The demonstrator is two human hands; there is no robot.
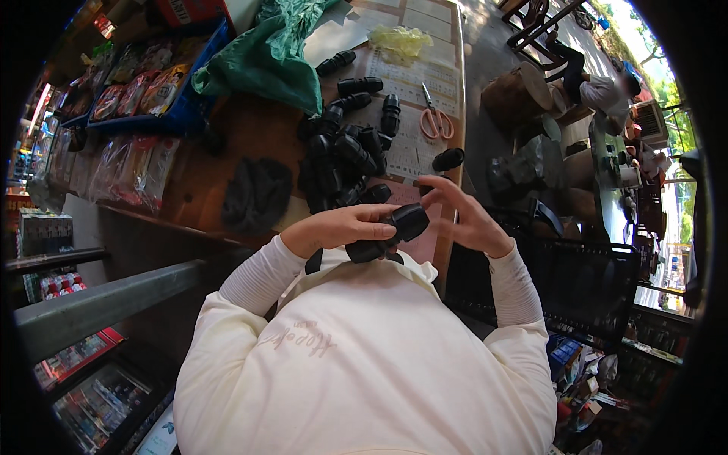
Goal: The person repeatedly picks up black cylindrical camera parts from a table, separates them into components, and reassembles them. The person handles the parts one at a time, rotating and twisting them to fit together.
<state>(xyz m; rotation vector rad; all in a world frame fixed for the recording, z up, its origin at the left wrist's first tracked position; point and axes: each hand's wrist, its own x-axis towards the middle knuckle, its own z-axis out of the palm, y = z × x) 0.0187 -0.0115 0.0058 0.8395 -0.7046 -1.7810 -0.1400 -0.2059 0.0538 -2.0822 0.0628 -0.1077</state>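
Note:
My left hand (341, 227) is closed around a black plastic pipe coupling (409, 221), held just in front of my body at the table's near edge. Close to the coupling's right end is my right hand (474, 220), its fingers spread and apart. A heap of similar black couplings (355, 152) lies on the table beyond my hands. Away from the heap, near the right edge, rests one short black piece (448, 159). Scissors with pink handles (436, 123) lie a little farther off.
The wooden table (197, 189) carries a dark cloth (256, 193), a green plastic bag (265, 61) and crumpled yellow plastic (400, 40). A blue crate of packets (152, 91) stands at the far left. Beyond the right edge, a person (603, 95) sits near wooden stumps (519, 91).

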